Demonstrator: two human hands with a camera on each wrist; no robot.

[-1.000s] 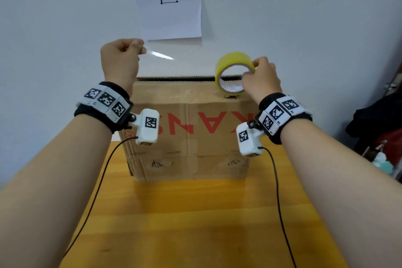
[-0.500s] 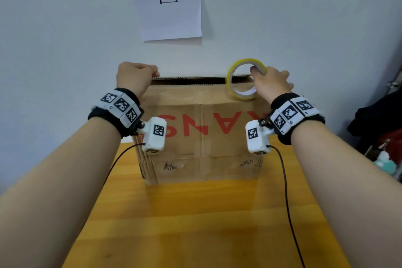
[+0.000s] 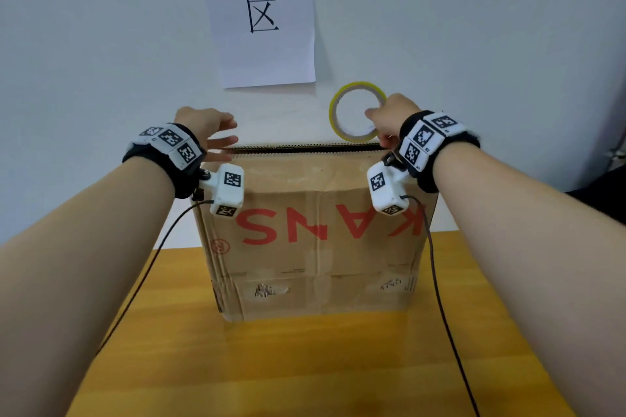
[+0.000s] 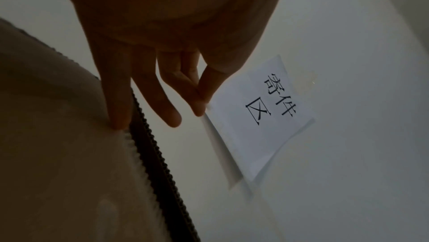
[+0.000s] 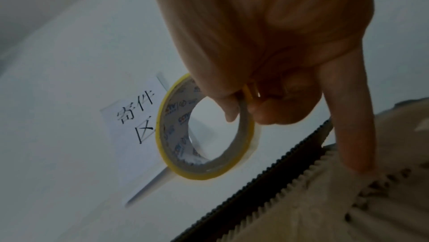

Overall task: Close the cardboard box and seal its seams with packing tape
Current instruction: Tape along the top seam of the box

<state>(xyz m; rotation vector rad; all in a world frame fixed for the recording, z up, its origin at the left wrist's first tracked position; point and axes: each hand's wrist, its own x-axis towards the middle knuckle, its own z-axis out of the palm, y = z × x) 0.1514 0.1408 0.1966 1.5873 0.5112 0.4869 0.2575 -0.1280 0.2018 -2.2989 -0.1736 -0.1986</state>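
A brown cardboard box (image 3: 315, 247) with red letters stands on the wooden table (image 3: 305, 366), close to the wall. At its top left corner my left hand (image 3: 216, 135) has the fingers spread. In the left wrist view its thumb and forefinger (image 4: 199, 106) pinch the end of a clear tape strip (image 4: 223, 154), and one finger touches the box's top edge (image 4: 130, 136). My right hand (image 3: 379, 125) grips the yellow tape roll (image 3: 352, 136) above the top right corner. One straight finger (image 5: 348, 136) rests on the box's edge beside the roll (image 5: 167, 158).
A white paper sign (image 3: 264, 10) with black characters hangs on the wall just above the box. Wrist-camera cables (image 3: 437, 281) trail down across the table on both sides. Dark things (image 3: 603, 193) lie past the table's right side.
Both hands have come down from above the box to its top edge. The left hand went from a fist to spread fingers. The roll has moved toward the right corner.
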